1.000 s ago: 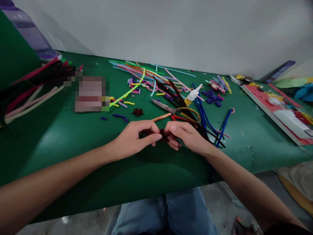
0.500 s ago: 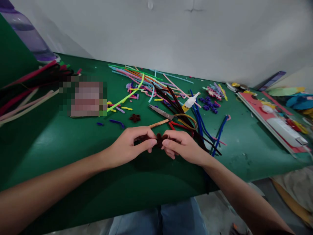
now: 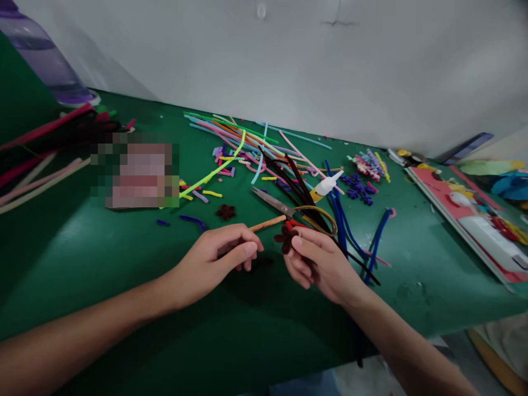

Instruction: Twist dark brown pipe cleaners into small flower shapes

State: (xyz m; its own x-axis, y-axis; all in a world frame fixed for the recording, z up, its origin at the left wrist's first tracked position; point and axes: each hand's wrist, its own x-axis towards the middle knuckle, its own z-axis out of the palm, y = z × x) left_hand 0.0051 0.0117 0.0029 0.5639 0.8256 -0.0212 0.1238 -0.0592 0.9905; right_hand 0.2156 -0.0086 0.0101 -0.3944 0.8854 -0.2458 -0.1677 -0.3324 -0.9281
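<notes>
My right hand (image 3: 315, 256) pinches a small dark brown pipe-cleaner flower (image 3: 285, 238) between thumb and forefinger, petals pointing left. A short distance to its left, my left hand (image 3: 229, 253) hovers over the table with loosely bent fingers and nothing visible in them. Another brown pipe-cleaner flower (image 3: 226, 212) lies flat beyond the left hand. Scissors (image 3: 284, 208) with yellow-lined handles rest just past both hands, blades toward the upper left. A thin wooden stick (image 3: 268, 223) and a red-handled tool (image 3: 297, 223), partly covered, lie beside them.
A white-capped glue bottle (image 3: 326, 187) lies on dark pipe cleaners. Loose coloured pipe cleaners (image 3: 235, 132) spread along the wall. Blue pipe cleaners (image 3: 377, 242) and purple flowers (image 3: 358, 188) are to the right, near a white power strip (image 3: 493, 242). A purple bottle (image 3: 45, 60) stands far left.
My hands have moved apart. The brown flower, earlier between both hands, is now in my right hand alone, slightly farther right. The view has shifted a little.
</notes>
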